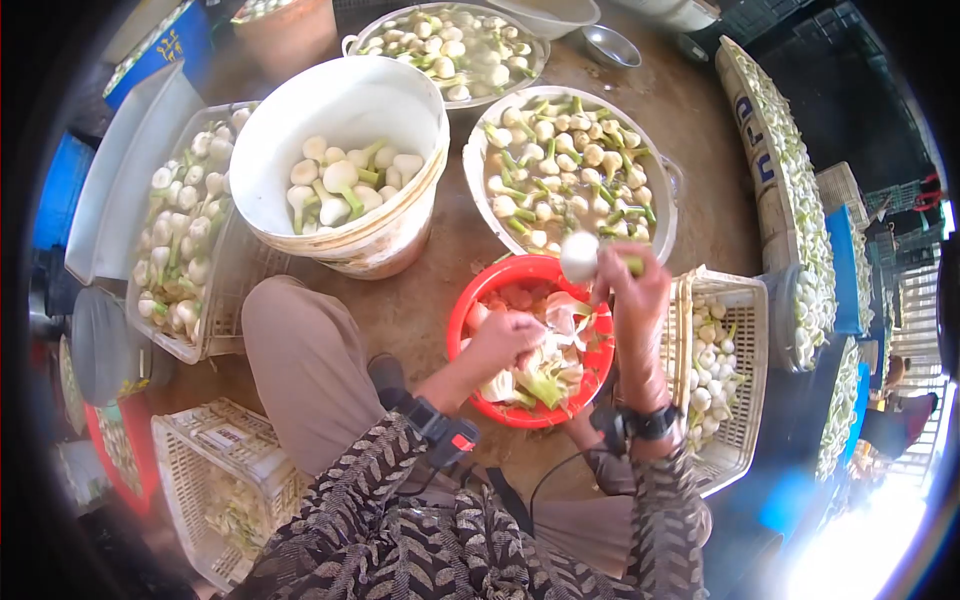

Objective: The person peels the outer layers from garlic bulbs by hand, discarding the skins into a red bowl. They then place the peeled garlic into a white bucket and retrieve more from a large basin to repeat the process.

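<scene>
My right hand [637, 287] is closed around the green stem of a fresh garlic bulb [579, 258], its round white head sticking out to the left. Over the red basin [462, 318], my left hand [512, 338] has its fingers pinched together; whether a bit of peel is between them is hidden. Below both hands, the basin holds a heap of pale garlic peels [545, 375] and green stem scraps. Just behind the held bulb stands a wide basin [478, 190] of water with several trimmed garlic bulbs in it.
A white bucket [340, 95] with garlic bulbs stands ahead on the left. Plastic crates [745, 420] of garlic flank me on both sides, one lying by my left leg. Another full basin [440, 60] and a metal bowl [611, 46] are farther back.
</scene>
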A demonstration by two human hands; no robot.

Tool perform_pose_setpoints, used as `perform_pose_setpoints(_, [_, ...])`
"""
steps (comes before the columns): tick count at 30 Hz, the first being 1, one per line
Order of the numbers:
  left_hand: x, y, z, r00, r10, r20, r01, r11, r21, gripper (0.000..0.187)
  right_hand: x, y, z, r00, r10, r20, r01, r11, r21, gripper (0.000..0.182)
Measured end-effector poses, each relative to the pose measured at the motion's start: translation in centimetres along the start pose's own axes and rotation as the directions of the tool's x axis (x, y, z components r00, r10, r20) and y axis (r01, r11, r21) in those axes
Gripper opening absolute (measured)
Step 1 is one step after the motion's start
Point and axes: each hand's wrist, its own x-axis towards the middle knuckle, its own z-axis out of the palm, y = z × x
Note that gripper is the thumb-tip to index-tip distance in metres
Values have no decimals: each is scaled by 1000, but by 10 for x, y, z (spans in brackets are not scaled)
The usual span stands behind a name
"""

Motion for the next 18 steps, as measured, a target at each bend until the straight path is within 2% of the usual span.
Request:
perform_pose_setpoints(1, [0, -2, 8, 996, 74, -44, -70, 993, 99, 25, 18, -22, 11, 985, -98, 139, 79, 987, 138, 22])
perform_pose_setpoints(2, [2, -12, 14, 996, 72, -44, -67, 993, 98, 25, 37, -42, 26, 943, -210, 258, 135, 950, 281, 27])
perform_pose_setpoints(3, [8, -25, 17, 956, 277, -96, -202, 861, 466, 20, 54, -57, 41, 906, -263, 333, 154, 935, 319, 30])
perform_pose_setpoints(4, [13, -31, 16, 878, 475, -65, -260, 585, 768, 17, 73, -65, 52, 859, -315, 404, 170, 919, 356, 33])
perform_pose_setpoints(5, [12, -19, 16, 855, 513, -76, -280, 581, 764, 18, 101, -53, 58, 837, -282, 469, 147, 941, 305, 30])
perform_pose_setpoints(6, [12, -13, 13, 852, 517, -83, -282, 587, 759, 18, 132, -28, 65, 809, -245, 535, 126, 960, 250, 28])
perform_pose_setpoints(7, [12, -9, 6, 935, 355, -31, -193, 577, 794, 18, 167, 16, 72, 798, -151, 583, 233, 970, -68, 26])
perform_pose_setpoints(8, [15, -8, -2, 985, 175, 8, -103, 545, 832, 18, 191, 52, 77, 757, -124, 642, 413, 852, -322, 28])
perform_pose_setpoints(9, [20, -19, -7, 979, 204, 28, -137, 544, 828, 15, 210, 95, 85, 735, -4, 678, 515, 653, -555, 31])
perform_pose_setpoints(10, [16, -11, -4, 957, 278, -84, -108, 611, 784, 16, 209, 112, 92, 740, 126, 661, 434, 661, -612, 27])
perform_pose_setpoints(11, [11, 5, -5, 970, 235, -62, -95, 600, 795, 17, 220, 140, 103, 640, 243, 729, 548, 521, -654, 26])
perform_pose_setpoints(12, [10, 14, -8, 981, 192, -37, -84, 587, 805, 19, 238, 209, 110, 625, 267, 734, 557, 506, -659, 26])
perform_pose_setpoints(13, [16, 0, -7, 984, 174, -38, -93, 684, 724, 20, 219, 160, 113, 524, 353, 775, 615, 472, -631, 28])
perform_pose_setpoints(14, [20, -2, -8, 988, 152, -38, -94, 771, 630, 20, 223, 194, 125, 589, 319, 742, 545, 522, -657, 29])
perform_pose_setpoints(15, [20, -3, -12, 976, 151, 154, -208, 471, 857, 18, 227, 226, 129, 609, 330, 721, 524, 516, -678, 29])
perform_pose_setpoints(17, [22, -6, -14, 977, 118, 175, -211, 500, 840, 18, 229, 252, 132, 622, 349, 701, 498, 515, -698, 29])
perform_pose_setpoints(18, [23, -5, -13, 974, 104, 201, -226, 521, 823, 19, 241, 262, 127, 561, 336, 756, 536, 549, -642, 24])
